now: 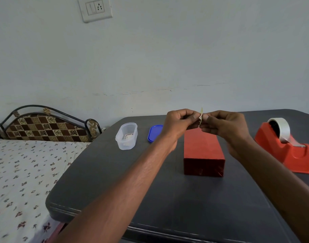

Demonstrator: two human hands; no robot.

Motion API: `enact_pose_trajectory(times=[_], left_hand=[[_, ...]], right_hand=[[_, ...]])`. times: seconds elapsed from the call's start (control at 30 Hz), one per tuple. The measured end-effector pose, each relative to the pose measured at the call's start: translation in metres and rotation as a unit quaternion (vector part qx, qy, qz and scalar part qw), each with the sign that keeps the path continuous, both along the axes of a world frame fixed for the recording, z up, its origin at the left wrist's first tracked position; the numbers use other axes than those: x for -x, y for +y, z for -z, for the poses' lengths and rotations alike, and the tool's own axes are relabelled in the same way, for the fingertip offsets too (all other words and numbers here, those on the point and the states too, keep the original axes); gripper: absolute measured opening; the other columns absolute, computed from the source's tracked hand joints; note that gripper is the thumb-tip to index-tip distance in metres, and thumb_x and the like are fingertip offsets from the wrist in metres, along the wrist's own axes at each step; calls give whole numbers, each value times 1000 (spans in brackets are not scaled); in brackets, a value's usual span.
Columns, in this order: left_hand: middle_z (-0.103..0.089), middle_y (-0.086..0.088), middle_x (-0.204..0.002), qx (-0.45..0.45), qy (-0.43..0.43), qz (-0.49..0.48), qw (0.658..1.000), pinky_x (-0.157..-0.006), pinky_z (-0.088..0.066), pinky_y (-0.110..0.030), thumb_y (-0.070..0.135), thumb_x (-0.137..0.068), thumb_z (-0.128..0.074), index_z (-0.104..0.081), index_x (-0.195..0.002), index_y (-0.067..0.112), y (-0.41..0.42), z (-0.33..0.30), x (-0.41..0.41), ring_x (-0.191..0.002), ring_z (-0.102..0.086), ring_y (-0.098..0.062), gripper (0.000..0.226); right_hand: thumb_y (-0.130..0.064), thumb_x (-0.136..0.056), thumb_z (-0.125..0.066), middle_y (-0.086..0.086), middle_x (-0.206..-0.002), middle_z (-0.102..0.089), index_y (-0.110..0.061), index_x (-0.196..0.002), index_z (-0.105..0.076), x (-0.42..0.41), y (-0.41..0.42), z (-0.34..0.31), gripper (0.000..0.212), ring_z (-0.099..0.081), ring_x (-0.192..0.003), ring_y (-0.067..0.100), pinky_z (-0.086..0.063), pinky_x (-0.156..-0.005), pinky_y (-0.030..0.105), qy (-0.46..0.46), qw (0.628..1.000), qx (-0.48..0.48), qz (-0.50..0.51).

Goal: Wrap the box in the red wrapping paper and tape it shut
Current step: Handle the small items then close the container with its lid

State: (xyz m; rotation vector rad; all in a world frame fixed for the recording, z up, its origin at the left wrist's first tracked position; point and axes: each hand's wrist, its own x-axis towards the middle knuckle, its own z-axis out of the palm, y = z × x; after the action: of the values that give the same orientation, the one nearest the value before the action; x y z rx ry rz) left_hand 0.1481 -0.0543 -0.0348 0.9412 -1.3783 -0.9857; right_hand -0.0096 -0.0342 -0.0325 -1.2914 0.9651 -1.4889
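Note:
A long box (203, 151) covered in red wrapping paper lies on the dark grey table (150, 190), its near end facing me. Above its far end, my left hand (180, 122) and my right hand (224, 124) meet fingertip to fingertip. Both pinch one small pale yellowish piece (201, 117), either a sticker or tape, which stands upright between them. A red tape dispenser (285, 148) with a clear tape roll stands to the right of the box.
A clear plastic container (126, 135) holding something small stands left of the box, its blue lid (154, 133) beside it. A bed with a floral sheet (18, 172) borders the table's left edge. A wall rises behind the table.

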Motion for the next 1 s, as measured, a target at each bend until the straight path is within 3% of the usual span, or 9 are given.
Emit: enact_pose_trajectory(times=[0.1, 0.43, 0.53, 0.63, 0.77, 0.87, 1.0], left_hand=[[-72, -10, -87, -19, 3, 27, 999, -87, -59, -32, 6, -92, -68, -72, -102, -7, 0, -4, -4, -82, -70, -17, 18], [-73, -10, -86, -37, 5, 51, 998, -89, -59, -34, 7, -89, -72, -72, -94, -8, -2, -10, -5, -82, -71, -17, 15], [-72, -9, -83, -18, -4, 31, 999, -91, -58, -36, 5, -91, -69, -71, -98, -8, -2, -5, 0, -80, -71, -17, 15], [-72, -12, -86, 18, -29, 0, 999, -85, -59, -30, 2, -91, -69, -72, -101, -5, -2, -1, 4, -80, -70, -15, 13], [-75, -13, -95, 73, -70, -26, 995, -83, -60, -32, 3, -89, -71, -75, -101, 4, 0, 0, 6, -89, -72, -24, 13], [-76, -5, -90, 107, -99, -45, 988, -81, -61, -32, 7, -88, -73, -76, -100, 8, 3, -1, 7, -86, -73, -18, 12], [-77, 0, -87, 157, -140, -74, 975, -81, -61, -34, 9, -85, -76, -78, -97, 11, 6, -3, 8, -83, -73, -12, 12]], right_hand=[[-5, -91, -71, 22, -83, -71, 7, -94, -72, 1, 0, 1, 13, -71, -73, 25, -62, -66, 25, 5, 1000, 3, 0], [-5, -91, -72, 21, -81, -72, 6, -93, -72, 4, -5, 1, 11, -71, -71, 22, -61, -66, 24, 28, 999, 16, 8], [-7, -91, -72, 21, -81, -72, 5, -91, -72, 4, -6, 2, 12, -72, -73, 24, -62, -68, 26, 25, 1000, 10, 8], [-13, -92, -72, 21, -82, -74, 5, -88, -73, 6, -5, 0, 18, -75, -77, 28, -64, -75, 31, 14, 1000, 1, -10], [-15, -93, -71, 24, -92, -76, 10, -96, -71, 10, -3, -3, 25, -76, -87, 32, -63, -81, 33, -1, 999, -22, -47], [-14, -92, -71, 25, -98, -75, 13, -102, -69, 15, -2, -5, 29, -75, -93, 33, -61, -86, 36, -25, 996, -35, -73], [-10, -91, -69, 26, -101, -74, 17, -109, -65, 17, -1, -7, 33, -75, -95, 33, -63, -81, 32, -57, 992, -54, -103]])
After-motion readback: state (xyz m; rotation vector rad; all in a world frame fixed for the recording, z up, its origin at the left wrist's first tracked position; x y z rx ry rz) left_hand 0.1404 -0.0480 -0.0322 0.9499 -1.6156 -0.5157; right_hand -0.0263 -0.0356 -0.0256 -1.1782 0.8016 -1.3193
